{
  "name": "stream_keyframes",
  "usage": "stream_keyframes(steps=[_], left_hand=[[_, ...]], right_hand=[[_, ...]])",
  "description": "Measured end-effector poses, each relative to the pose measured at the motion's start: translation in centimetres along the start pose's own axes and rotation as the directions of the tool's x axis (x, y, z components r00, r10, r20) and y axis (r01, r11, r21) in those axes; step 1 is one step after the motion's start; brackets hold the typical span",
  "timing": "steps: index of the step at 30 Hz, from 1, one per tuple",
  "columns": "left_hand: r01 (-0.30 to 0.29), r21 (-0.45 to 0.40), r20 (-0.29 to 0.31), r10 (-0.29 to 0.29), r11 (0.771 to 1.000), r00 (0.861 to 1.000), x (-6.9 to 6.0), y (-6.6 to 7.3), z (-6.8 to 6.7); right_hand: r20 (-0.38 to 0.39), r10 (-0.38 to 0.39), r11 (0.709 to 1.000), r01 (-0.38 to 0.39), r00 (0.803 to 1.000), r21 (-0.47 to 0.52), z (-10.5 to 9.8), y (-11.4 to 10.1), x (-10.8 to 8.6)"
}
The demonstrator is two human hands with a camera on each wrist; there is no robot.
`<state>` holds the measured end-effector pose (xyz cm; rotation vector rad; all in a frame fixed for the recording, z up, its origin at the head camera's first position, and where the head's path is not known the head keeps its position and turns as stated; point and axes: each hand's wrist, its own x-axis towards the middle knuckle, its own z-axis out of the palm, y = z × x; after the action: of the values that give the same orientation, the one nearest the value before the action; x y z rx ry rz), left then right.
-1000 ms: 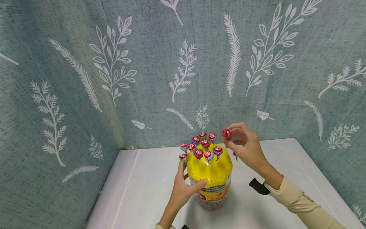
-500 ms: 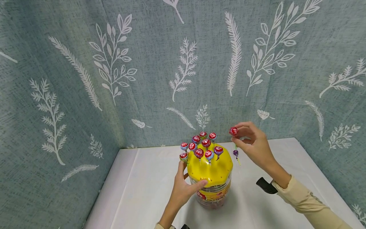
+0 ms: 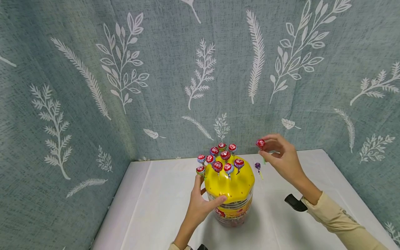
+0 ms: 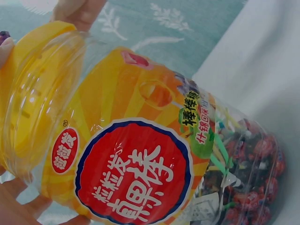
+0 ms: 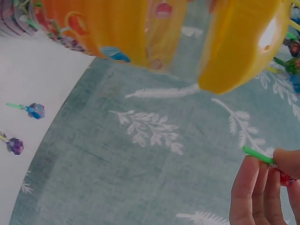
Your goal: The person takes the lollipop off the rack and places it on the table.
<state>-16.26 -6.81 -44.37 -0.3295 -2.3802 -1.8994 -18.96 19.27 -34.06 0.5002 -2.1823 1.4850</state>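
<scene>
A clear plastic candy jar [image 3: 232, 211] with a yellow lid [image 3: 234, 189] stands on the table. My left hand [image 3: 200, 205] grips the jar at its lid, thumb on the near side and fingers round the left. Several wrapped lollipops stand by their sticks in the lid, among them a purple-and-red lollipop [image 3: 239, 164]. Right of the jar and above the table, my right hand [image 3: 282, 156] pinches a red lollipop [image 3: 260, 143]. Its green stick [image 5: 258, 154] points away from the fingers in the right wrist view. More lollipops [image 4: 253, 187] lie in the jar's bottom.
On the white table [image 3: 150, 208], right of the jar, lies a purple lollipop [image 3: 257, 166] with a yellow stick. A blue lollipop [image 5: 35, 110] with a green stick lies near it in the right wrist view. A leaf-patterned grey-green cloth [image 3: 162, 86] hangs behind and at the sides.
My right hand has moved right, away from the lid, with the red lollipop in its fingers. The purple lollipop on the table has come into full view. My left hand stays on the jar.
</scene>
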Motion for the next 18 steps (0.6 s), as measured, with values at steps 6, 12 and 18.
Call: stream_keyframes(steps=[6, 12, 18], left_hand=[[-0.013, -0.005, 0.006, 0.013, 1.0, 1.0, 0.0, -0.2, -0.1], [-0.018, -0.007, 0.008, 0.018, 1.0, 1.0, 0.0, -0.2, -0.1], [-0.002, -0.007, 0.006, 0.002, 1.0, 1.0, 0.0, -0.2, -0.1]], right_hand=[[-0.003, 0.013, 1.0, -0.013, 1.0, 0.001, -0.2, 1.0, 0.0], [-0.009, 0.028, 1.0, -0.028, 1.0, -0.001, -0.4, 2.0, -0.1], [-0.016, 0.062, 0.997, -0.062, 0.998, -0.034, -0.6, 3.0, -0.3]])
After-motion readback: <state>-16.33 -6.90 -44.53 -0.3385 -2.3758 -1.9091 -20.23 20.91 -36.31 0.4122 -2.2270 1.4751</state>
